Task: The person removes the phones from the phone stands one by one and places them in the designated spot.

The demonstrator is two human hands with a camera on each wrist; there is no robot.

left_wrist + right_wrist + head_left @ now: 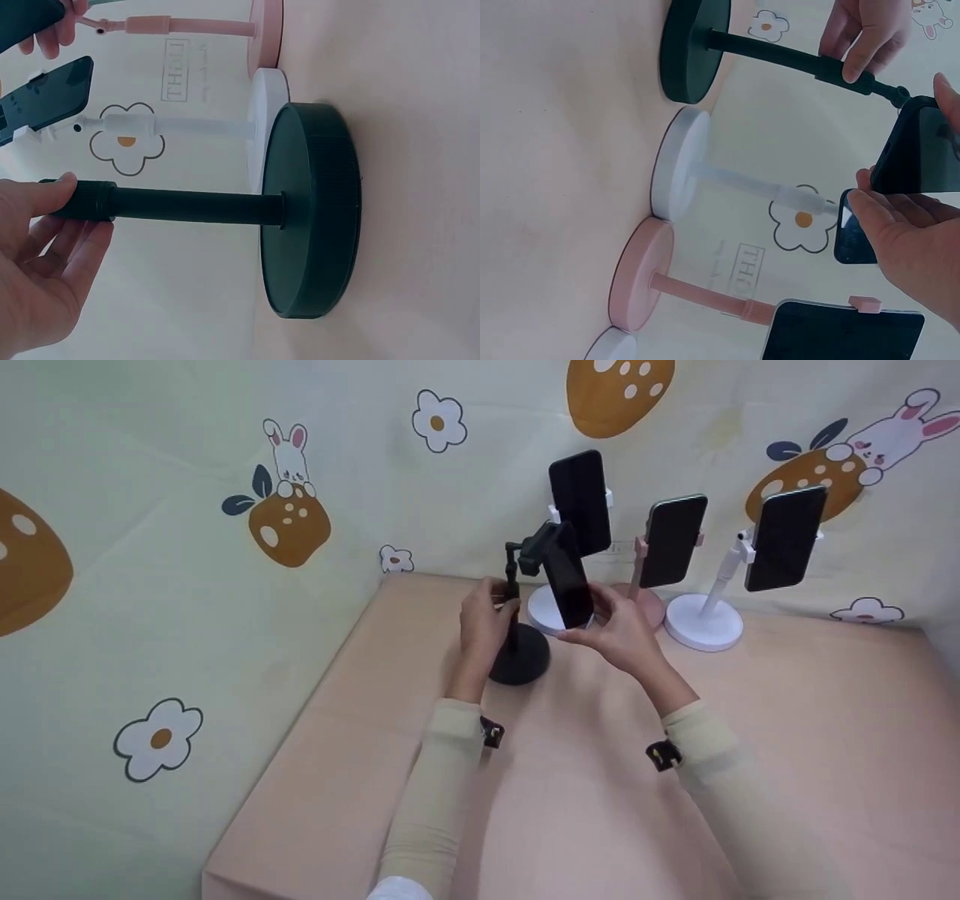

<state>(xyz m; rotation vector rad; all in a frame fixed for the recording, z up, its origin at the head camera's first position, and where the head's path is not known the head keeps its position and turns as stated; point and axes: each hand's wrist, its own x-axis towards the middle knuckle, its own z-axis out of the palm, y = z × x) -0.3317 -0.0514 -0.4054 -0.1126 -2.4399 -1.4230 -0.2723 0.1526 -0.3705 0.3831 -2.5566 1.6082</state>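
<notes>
My left hand (484,622) grips the upper pole of a black phone stand (519,656), thumb on one side and fingers on the other in the left wrist view. At the stand's top, a black clamp (536,551) meets a dark phone (571,585), which tilts sideways. My right hand (622,634) holds that phone by its lower part, its thumb near the bottom edge. In the right wrist view the phone (919,154) lies against the fingers of the right hand (922,244). How the clamp's arms sit on the phone is partly hidden.
Behind stand a white stand (544,607) with a phone (581,502), a pink stand (651,607) with a phone (675,540), and another white stand (705,624) with a phone (787,538). They stand close together on a pink-covered table (600,780) by a patterned wall cloth (360,472).
</notes>
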